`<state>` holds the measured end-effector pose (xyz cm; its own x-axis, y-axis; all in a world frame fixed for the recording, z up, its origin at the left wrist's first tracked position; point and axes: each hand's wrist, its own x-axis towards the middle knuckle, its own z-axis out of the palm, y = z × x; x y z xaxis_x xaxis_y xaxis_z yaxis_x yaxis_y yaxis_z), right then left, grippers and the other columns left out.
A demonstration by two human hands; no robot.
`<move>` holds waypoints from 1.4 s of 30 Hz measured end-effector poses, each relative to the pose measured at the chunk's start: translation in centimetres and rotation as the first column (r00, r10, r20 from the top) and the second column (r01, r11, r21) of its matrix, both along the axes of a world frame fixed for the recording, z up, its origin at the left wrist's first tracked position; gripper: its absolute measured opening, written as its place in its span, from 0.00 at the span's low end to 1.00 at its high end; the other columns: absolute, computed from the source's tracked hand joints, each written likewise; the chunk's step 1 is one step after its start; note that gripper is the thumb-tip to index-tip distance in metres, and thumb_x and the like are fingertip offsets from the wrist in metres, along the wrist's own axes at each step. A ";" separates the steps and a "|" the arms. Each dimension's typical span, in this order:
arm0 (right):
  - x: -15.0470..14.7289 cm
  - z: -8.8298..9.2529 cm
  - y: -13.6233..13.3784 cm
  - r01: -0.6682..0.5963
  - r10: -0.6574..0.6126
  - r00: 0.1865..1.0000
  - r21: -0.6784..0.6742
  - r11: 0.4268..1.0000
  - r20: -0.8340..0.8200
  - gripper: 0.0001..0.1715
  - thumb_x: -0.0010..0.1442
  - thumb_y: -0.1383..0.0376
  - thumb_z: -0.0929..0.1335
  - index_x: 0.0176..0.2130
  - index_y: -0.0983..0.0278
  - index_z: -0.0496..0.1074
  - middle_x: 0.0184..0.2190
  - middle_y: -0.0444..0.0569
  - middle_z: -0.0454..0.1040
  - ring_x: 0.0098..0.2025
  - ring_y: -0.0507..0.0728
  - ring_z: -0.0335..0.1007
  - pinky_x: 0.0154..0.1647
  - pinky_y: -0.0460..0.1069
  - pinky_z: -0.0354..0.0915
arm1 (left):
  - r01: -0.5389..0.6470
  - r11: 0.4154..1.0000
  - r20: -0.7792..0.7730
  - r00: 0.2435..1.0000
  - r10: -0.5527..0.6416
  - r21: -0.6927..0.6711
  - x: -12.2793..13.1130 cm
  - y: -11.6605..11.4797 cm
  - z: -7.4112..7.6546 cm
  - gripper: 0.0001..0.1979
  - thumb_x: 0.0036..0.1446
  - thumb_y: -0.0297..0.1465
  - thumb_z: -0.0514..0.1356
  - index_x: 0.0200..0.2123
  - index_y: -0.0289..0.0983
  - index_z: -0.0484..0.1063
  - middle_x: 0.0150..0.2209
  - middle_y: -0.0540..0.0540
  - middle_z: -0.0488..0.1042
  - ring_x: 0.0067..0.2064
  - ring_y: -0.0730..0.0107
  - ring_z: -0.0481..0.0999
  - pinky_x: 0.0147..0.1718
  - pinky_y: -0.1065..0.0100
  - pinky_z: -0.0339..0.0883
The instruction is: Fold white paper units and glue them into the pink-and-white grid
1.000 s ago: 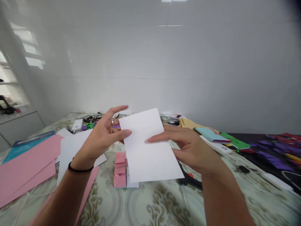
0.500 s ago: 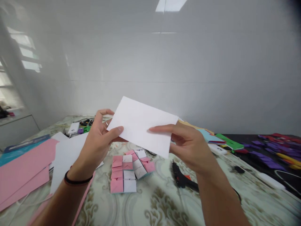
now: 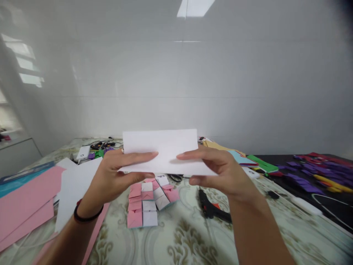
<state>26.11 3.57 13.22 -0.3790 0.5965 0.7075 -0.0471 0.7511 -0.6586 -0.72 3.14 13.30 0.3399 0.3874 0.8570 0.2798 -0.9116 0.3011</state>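
Note:
I hold a white sheet of paper up in front of me, lying wide and nearly level. My left hand pinches its left end between thumb and fingers. My right hand pinches its right end the same way. Below the sheet, on the patterned tablecloth, lies a cluster of folded pink and white paper squares.
Pink sheets and a white sheet lie at the left. A black glue gun rests right of the squares. Coloured paper and purple pieces lie on a dark mat at the right. Cables and chargers sit near the wall.
The white sheet has turned from upright and tilted to lying wide and level. Both hands have shifted their hold to its two ends.

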 end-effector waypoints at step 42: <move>-2.8 0.1 -1.0 0.076 -0.155 0.969 -0.366 0.927 -0.192 0.17 0.60 0.54 0.77 0.39 0.63 0.76 0.28 0.45 0.75 0.28 0.54 0.75 0.17 0.44 0.71 | -0.244 0.966 0.114 0.961 0.253 -0.088 1.7 -2.0 -0.6 0.12 0.63 0.30 0.68 0.47 0.52 0.86 0.42 0.52 0.88 0.36 0.66 0.86 0.34 0.69 0.78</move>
